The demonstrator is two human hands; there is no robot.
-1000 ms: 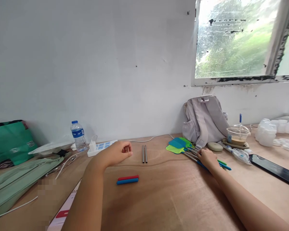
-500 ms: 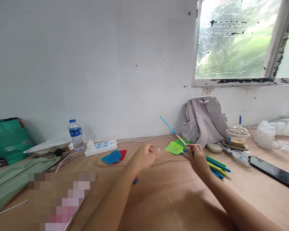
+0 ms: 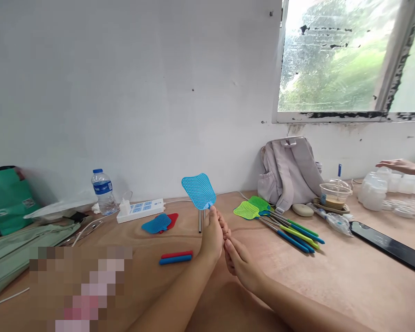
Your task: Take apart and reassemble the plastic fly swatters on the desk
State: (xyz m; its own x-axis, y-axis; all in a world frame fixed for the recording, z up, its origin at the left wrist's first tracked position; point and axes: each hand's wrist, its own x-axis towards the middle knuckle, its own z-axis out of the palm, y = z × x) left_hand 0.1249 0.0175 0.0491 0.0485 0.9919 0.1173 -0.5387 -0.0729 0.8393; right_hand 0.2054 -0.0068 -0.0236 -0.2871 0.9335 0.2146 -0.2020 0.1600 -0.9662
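Both of my hands are closed on one blue fly swatter (image 3: 199, 191), its perforated head tilted up over the table. My left hand (image 3: 213, 235) grips it just below the head. My right hand (image 3: 244, 265) wraps lower down, touching the left; the handle is hidden inside my fingers. Behind my left hand lie metal tubes (image 3: 199, 222), partly covered. A blue grip (image 3: 175, 260) and a red grip (image 3: 177, 254) lie side by side to the left. Farther back, a loose blue swatter head (image 3: 156, 223) overlaps a red swatter head (image 3: 173, 220).
Several green and blue fly swatters (image 3: 283, 228) lie right of my hands, before a grey backpack (image 3: 292, 173). A phone (image 3: 389, 244), a drink cup (image 3: 335, 193) and white bottles (image 3: 373, 191) stand right, under another person's hand (image 3: 397, 164). Left are a power strip (image 3: 141, 210) and water bottle (image 3: 103, 193).
My right hand has lifted a blue swatter from the pile at the right and brought it to the middle. My left hand has closed on it. Another person's hand has appeared at the right.
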